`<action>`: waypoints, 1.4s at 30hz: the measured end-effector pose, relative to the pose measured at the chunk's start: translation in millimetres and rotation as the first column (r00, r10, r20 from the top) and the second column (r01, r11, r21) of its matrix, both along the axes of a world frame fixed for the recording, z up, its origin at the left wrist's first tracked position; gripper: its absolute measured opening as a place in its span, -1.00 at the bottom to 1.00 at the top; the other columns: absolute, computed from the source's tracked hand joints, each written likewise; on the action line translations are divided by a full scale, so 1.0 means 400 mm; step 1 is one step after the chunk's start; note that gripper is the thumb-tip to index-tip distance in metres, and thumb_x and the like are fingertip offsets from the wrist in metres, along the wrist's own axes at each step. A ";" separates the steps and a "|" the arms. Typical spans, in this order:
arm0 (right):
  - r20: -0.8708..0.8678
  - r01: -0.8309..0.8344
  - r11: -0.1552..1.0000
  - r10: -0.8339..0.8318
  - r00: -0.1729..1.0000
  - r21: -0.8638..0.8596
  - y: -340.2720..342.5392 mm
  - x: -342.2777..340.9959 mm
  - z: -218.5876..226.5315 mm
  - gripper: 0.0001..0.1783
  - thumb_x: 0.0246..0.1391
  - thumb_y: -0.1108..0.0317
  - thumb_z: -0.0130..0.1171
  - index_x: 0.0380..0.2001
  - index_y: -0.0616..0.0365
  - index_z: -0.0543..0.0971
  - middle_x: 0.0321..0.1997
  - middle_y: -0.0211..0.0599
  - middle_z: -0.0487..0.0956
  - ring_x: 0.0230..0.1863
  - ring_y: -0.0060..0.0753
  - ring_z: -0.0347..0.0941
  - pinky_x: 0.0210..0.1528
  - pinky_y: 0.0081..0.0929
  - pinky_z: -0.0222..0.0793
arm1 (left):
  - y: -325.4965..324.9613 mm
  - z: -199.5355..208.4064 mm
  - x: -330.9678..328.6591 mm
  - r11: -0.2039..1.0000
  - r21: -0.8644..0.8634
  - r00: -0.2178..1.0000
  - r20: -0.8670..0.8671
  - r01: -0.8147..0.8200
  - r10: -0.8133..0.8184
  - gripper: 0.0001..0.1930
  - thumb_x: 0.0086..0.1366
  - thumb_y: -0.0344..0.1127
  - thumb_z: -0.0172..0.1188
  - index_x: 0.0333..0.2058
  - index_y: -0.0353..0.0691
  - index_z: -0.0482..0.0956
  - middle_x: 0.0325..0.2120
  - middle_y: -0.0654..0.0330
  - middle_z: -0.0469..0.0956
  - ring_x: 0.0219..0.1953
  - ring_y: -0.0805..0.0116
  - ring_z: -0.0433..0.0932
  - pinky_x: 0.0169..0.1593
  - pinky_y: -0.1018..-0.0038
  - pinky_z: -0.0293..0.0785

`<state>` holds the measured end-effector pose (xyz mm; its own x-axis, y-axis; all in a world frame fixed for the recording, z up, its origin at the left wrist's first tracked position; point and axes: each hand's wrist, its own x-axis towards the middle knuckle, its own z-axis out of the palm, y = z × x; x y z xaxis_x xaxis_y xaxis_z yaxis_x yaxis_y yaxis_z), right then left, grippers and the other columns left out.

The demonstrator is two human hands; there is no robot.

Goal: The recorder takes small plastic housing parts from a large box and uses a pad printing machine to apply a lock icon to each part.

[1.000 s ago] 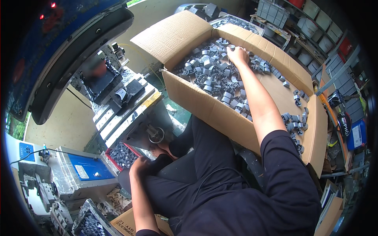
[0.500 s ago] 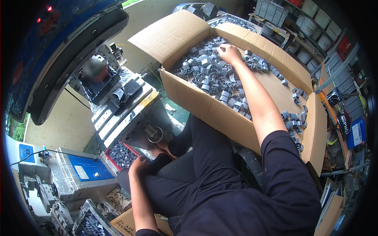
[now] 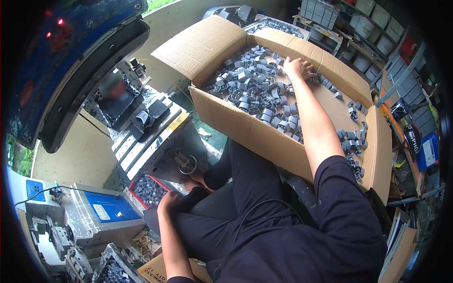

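My right hand (image 3: 297, 69) reaches into a large cardboard box (image 3: 236, 112), toward its far wall. Its fingers are spread, and no part shows in its grip. Around it lie many small grey curved plastic parts (image 3: 243, 75), heaped thickly to its left and scattered to its right. Some of the parts sit right by the fingertips. My left hand (image 3: 170, 202) rests by my left knee, close to a red tray (image 3: 138, 200) of small dark grey pieces. How its fingers are held, and whether they hold anything, is hidden.
A machine with a metal bed (image 3: 155, 141) and a dark fixture (image 3: 146, 115) stands at the left. Below it is a blue-topped cabinet (image 3: 111, 207). A crate of grey parts (image 3: 113, 271) stands low at the left. Shelves with buckets (image 3: 363, 28) line the far right.
My right hand has moved right along the far part of the box, and its fingers have opened out. Beneath its former place, part of the box floor now shows. My left hand stays by the knee.
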<state>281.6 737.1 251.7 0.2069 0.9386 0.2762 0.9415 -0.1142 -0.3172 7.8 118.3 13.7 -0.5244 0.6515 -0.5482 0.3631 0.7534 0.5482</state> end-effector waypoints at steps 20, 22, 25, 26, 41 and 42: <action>-0.735 -0.598 0.764 0.547 0.401 0.243 0.127 0.293 -0.023 -0.72 0.37 0.31 0.16 -0.02 0.24 0.70 -0.15 -0.26 0.75 -0.19 -0.45 0.71 -0.18 -0.56 0.56 | -0.034 0.007 -0.001 0.998 -0.028 0.999 0.013 -0.049 0.050 -0.69 0.18 -0.30 0.28 -0.11 -0.29 0.71 -0.25 -0.01 0.74 -0.18 0.14 0.72 -0.07 0.27 0.60; -0.688 -0.591 0.768 0.568 0.452 0.245 0.145 0.292 -0.016 -0.71 0.36 0.31 0.16 0.00 0.23 0.68 -0.12 -0.24 0.74 -0.19 -0.46 0.70 -0.17 -0.52 0.56 | -0.066 -0.009 -0.021 0.999 0.015 0.997 0.068 -0.049 0.048 -0.69 0.18 -0.30 0.28 -0.11 -0.28 0.71 -0.24 -0.01 0.74 -0.16 0.14 0.72 -0.06 0.28 0.59; -0.214 -0.685 0.696 0.718 0.662 0.216 0.172 0.360 0.001 -0.62 0.32 0.30 0.15 0.17 0.08 0.60 0.04 -0.16 0.69 -0.04 -0.28 0.68 0.00 -0.31 0.56 | 0.006 -0.010 -0.009 1.000 0.010 0.996 0.088 -0.011 0.010 -0.69 0.19 -0.30 0.27 -0.11 -0.28 0.71 -0.22 -0.02 0.73 -0.14 0.11 0.71 -0.03 0.28 0.59; -0.223 -0.686 0.695 0.719 0.658 0.215 0.161 0.343 -0.004 -0.62 0.32 0.30 0.15 0.17 0.08 0.60 0.04 -0.16 0.69 -0.04 -0.28 0.68 0.00 -0.31 0.56 | 0.001 -0.008 -0.009 1.000 0.003 0.997 0.082 -0.015 0.014 -0.69 0.19 -0.30 0.27 -0.11 -0.28 0.71 -0.22 -0.02 0.73 -0.14 0.11 0.71 -0.03 0.28 0.59; -0.004 -0.591 0.806 0.591 0.807 0.024 0.144 0.245 0.016 -0.41 0.39 -0.21 -0.02 -0.14 0.12 0.69 -0.18 -0.12 0.72 -0.09 0.00 0.66 0.03 -0.12 0.52 | -0.050 -0.013 0.002 0.997 0.010 0.996 0.028 -0.082 0.081 -0.70 0.28 -0.25 0.19 -0.10 -0.28 0.71 -0.23 -0.05 0.73 -0.15 0.07 0.72 -0.03 0.27 0.58; -0.156 -0.593 0.805 0.585 0.796 -0.009 0.158 0.261 0.013 -0.39 0.38 -0.21 -0.01 -0.20 0.15 0.70 -0.27 -0.14 0.73 -0.18 -0.05 0.68 -0.04 -0.16 0.53 | -0.050 -0.006 0.002 0.997 0.004 0.996 0.028 -0.081 0.081 -0.69 0.27 -0.25 0.20 -0.10 -0.28 0.71 -0.22 -0.05 0.73 -0.14 0.07 0.72 -0.02 0.27 0.58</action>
<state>385.9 800.2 256.9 -0.3591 0.9039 0.2322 0.7788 0.4273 -0.4592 8.6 98.3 11.2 -0.5602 0.6101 -0.5604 0.2852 0.7772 0.5610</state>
